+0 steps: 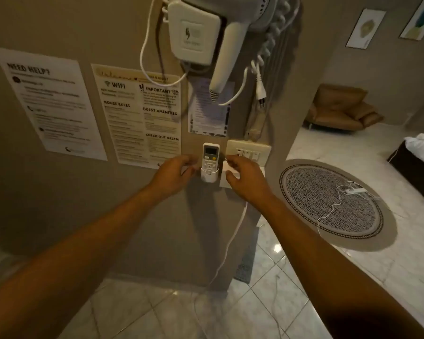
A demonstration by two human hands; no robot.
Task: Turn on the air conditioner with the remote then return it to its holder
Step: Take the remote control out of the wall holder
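Note:
A white air-conditioner remote (pixel 210 157) stands upright in its white wall holder (pixel 209 176), with its small screen and buttons facing me. My left hand (pixel 174 173) hovers just left of the holder, fingers slightly curled and holding nothing. My right hand (pixel 242 176) is just right of it, fingers spread, in front of a white plug block (pixel 224 171). Neither hand grips the remote. The air conditioner itself is out of view.
Above hangs a wall hair dryer (pixel 220 40) with a coiled cord. Paper notices (pixel 142 113) cover the wall to the left. A switch plate (pixel 249 150) sits right of the remote. A white cable (pixel 228 243) drops to the tiled floor. A round rug (pixel 328 199) lies to the right.

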